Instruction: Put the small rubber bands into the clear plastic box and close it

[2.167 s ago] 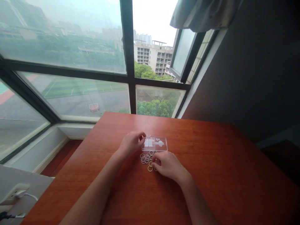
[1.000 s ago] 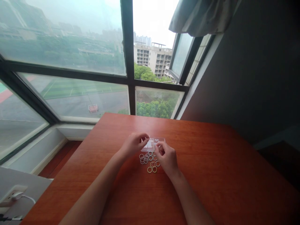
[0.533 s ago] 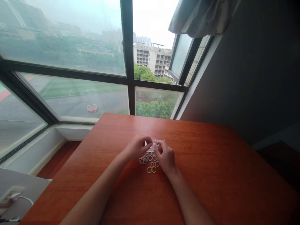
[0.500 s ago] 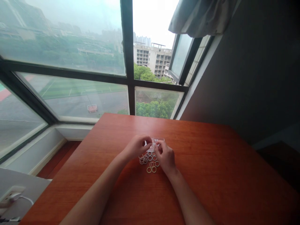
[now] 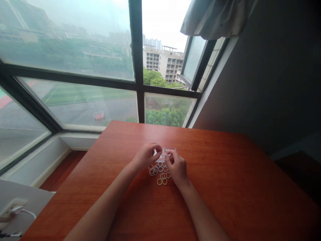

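My left hand (image 5: 148, 155) is raised over the table with thumb and fingertips pinched together; whatever is between them is too small to name. Close on its right, my right hand (image 5: 177, 166) is also curled into a pinch, its contents hidden. Behind and between the hands lies a clear plastic case (image 5: 170, 150), partly covered by the fingers. In front of it several pale rings (image 5: 155, 170) overlap in a loose pile. Nearer to me, several yellowish rings (image 5: 162, 181) lie flat beside my right wrist.
The reddish-brown wooden table (image 5: 220, 180) reaches to the window frame (image 5: 140, 87). At the lower left, a wall socket (image 5: 13, 209) has a white plug and cable. A curtain (image 5: 215, 20) hangs at the upper right.
My left hand has lifted very slightly, and its fingertips have moved a little up. My right hand and the rings look the same.
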